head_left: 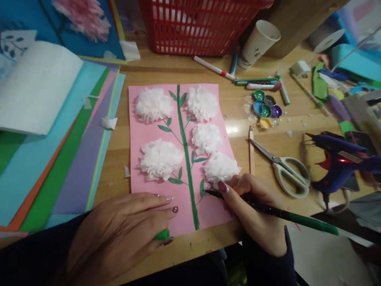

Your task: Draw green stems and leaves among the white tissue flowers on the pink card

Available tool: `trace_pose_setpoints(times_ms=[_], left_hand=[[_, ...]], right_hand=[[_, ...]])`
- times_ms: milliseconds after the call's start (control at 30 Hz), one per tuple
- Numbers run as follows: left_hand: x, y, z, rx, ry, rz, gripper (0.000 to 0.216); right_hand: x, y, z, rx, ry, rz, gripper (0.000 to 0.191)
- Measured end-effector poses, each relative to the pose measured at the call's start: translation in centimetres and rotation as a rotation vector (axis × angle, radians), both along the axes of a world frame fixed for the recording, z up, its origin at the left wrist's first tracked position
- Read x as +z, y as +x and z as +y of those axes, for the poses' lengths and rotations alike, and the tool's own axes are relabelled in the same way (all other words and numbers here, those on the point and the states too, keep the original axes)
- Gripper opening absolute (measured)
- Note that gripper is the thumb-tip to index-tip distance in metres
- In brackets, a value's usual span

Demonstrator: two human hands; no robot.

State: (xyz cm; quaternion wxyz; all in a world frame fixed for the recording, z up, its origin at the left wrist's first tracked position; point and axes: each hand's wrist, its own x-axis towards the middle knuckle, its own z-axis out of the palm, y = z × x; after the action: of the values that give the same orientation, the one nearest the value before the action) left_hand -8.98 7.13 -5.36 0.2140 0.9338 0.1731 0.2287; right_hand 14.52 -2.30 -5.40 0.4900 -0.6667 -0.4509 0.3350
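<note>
The pink sheet [143, 131] was lying on the wooden surface [166, 70], in the middle, close to its near edge. On the sheet stood a painted green stem [185, 151], with two white paper flowers [160, 159] on its left and three on its right. The right hand [257, 208] had its grip around a dark green pen [294, 217]; the tip was at a small green leaf [202, 187], near the lowest right flower, but I cannot tell whether it touched the paper. The left hand [125, 228] rested upon the near left part of the sheet, and its grip kept a small green piece [161, 234] between thumb and fingers. To the right were the scissors [278, 163], and farther right a blue glue gun [339, 155].
</note>
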Motion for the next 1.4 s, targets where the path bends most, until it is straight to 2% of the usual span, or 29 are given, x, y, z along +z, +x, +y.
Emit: trace_pose_setpoints(times_ms=[167, 333, 500, 767, 1400], left_hand=[[0.0, -0.2, -0.2, -0.010, 0.013, 0.018, 0.028], [-0.3, -0.6, -1.1, 0.052, -0.121, 0.104, 0.028], [-0.3, -0.7, -1.4, 0.050, -0.111, 0.129, 0.026], [-0.4, -0.8, -0.8, -0.007, -0.074, 0.102, 0.026], [-0.4, -1.0, -1.3, 0.059, -0.155, 0.140, 0.030]], right_hand=[[0.1, -0.1, 0.0, -0.015, 0.014, 0.011, 0.032], [0.1, 0.1, 0.1, -0.009, 0.041, 0.017, 0.030], [0.1, 0.4, -0.2, 0.077, 0.004, -0.012, 0.032], [0.0, 0.4, -0.2, 0.079, 0.007, -0.020, 0.031], [0.1, 0.2, -0.2, 0.046, 0.001, -0.031, 0.031]])
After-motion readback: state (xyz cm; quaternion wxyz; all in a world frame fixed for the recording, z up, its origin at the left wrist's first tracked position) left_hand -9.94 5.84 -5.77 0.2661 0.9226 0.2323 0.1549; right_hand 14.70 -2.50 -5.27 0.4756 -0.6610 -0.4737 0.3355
